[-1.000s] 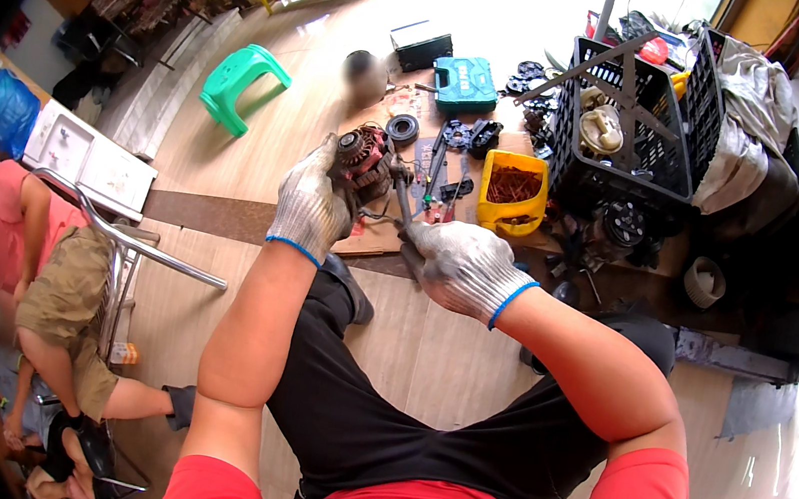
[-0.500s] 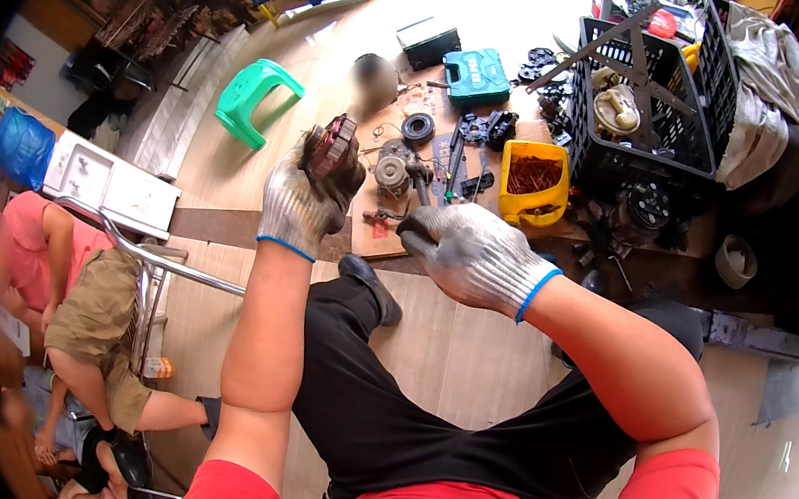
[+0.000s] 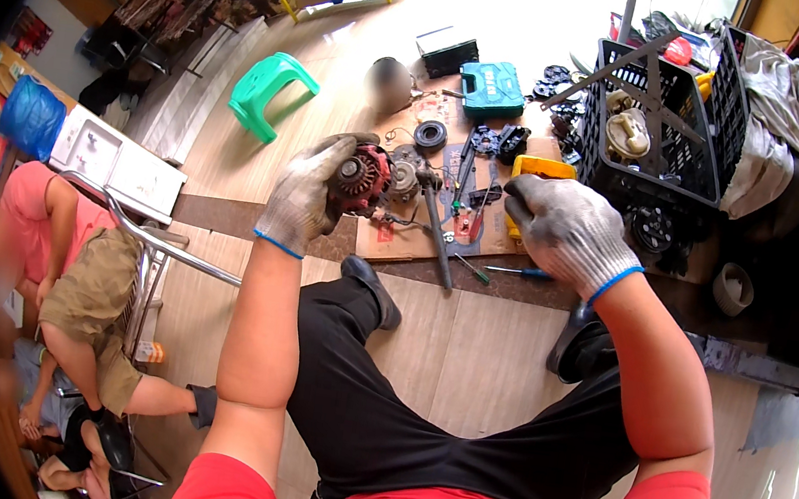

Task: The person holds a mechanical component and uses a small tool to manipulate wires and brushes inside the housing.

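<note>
My left hand [image 3: 304, 195], in a grey-white work glove with blackened fingers, is closed around a round motor part [image 3: 360, 178]. That part has a reddish outer ring and a finned metal centre facing up. My gloved right hand [image 3: 574, 227] hovers over the near side of a yellow tub [image 3: 545, 168], fingers half curled and nothing visible in them; its palm side is hidden. Between the hands a hammer [image 3: 437, 239] lies with its handle toward me, beside a round metal housing [image 3: 404, 182]. A black ring [image 3: 430, 135] rests farther back on the cardboard [image 3: 385, 245].
Screwdrivers [image 3: 518, 271] lie near the cardboard's front edge. Behind are a teal tool case [image 3: 492, 90] and a black crate [image 3: 597, 165] of parts. A green stool [image 3: 274, 92] stands at left. Two people sit at far left beside a metal-framed chair [image 3: 158, 243].
My right hand has let go of the hammer and moved right, over the tub. The motor part in my left hand has turned so its finned centre shows.
</note>
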`<state>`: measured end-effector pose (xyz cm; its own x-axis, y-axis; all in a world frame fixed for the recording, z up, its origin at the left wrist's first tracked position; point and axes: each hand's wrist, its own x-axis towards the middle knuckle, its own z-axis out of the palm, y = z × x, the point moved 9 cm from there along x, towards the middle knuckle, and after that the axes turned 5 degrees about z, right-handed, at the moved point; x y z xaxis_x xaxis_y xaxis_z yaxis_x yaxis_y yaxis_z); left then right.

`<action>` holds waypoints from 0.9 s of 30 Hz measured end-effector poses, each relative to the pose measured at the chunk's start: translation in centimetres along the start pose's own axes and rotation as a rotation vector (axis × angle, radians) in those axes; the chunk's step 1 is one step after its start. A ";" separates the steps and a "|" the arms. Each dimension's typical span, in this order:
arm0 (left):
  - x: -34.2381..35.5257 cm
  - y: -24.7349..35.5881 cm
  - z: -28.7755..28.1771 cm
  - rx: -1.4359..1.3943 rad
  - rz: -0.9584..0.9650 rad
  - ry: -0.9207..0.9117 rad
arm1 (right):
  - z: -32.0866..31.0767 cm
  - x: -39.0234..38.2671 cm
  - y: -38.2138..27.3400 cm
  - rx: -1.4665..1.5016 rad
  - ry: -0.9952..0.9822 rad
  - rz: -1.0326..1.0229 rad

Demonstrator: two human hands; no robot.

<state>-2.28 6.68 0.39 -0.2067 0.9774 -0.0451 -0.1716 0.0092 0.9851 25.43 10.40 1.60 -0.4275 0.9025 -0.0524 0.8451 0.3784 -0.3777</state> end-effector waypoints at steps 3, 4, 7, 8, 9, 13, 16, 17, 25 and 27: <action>0.2 0.6 -0.2 0.240 0.177 -0.024 | -0.2 -0.3 0.1 0.011 0.041 -0.044; 0.2 1.1 -0.1 0.357 0.254 -0.065 | -0.2 -0.4 0.0 0.012 0.048 -0.066; 0.0 0.3 -0.9 0.082 0.120 0.094 | -0.4 -1.7 -1.9 0.061 0.015 -0.167; 0.1 0.3 -1.0 0.122 0.127 0.092 | -0.4 -2.1 -2.5 0.050 -0.021 -0.163; 0.3 0.2 -1.2 0.162 0.132 0.091 | 0.0 -2.6 -2.8 0.043 -0.018 -0.208; 0.2 0.9 -1.0 0.308 0.133 0.063 | -1.1 -3.4 -3.4 0.021 0.021 -0.244; -0.1 1.7 -0.6 0.392 0.124 -0.010 | -2.2 -2.9 -2.9 0.011 0.035 -0.219; -0.1 1.8 -0.5 0.419 0.115 -0.043 | -2.7 -2.8 -2.7 0.007 0.040 -0.211; -0.7 0.7 0.1 0.515 -0.046 -0.204 | -2.3 -3.0 -1.3 0.027 -0.116 -0.246; -0.8 0.3 -0.2 0.568 -0.066 -0.231 | -0.7 -3.1 -0.7 0.123 -0.359 -0.268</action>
<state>-2.41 5.89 0.65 0.0112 0.9908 -0.1346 0.3764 0.1205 0.9186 26.37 7.49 2.67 -0.7283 0.6395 -0.2462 0.6544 0.5423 -0.5270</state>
